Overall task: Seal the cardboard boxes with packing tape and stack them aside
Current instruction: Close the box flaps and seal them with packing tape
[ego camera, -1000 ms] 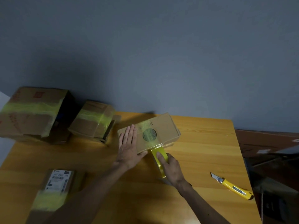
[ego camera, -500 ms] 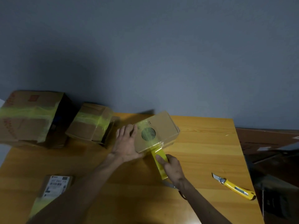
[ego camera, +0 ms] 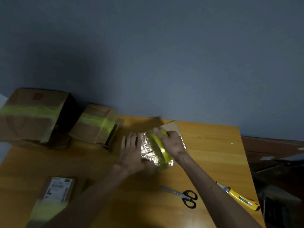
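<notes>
A small cardboard box [ego camera: 171, 127] lies in the middle of the wooden table [ego camera: 213, 150], its near part covered with shiny clear-yellow tape. My right hand [ego camera: 172, 142] grips a yellow tape roll [ego camera: 162, 148] on top of the box. My left hand [ego camera: 131, 150] lies flat with straight fingers against the box's left side. Two taped boxes stand at the back left: a large one [ego camera: 31, 116] and a smaller one [ego camera: 95, 125]. Another taped box with a white label [ego camera: 56, 195] lies at the front left.
Black-handled scissors [ego camera: 182, 195] lie on the table in front of the box. A yellow utility knife [ego camera: 238, 196] lies near the table's right edge. A grey wall stands behind the table. Dark clutter sits on the floor to the right.
My right hand has moved up from the box's near edge onto its top with the tape roll. Shiny tape now covers the near part. The scissors have come into sight.
</notes>
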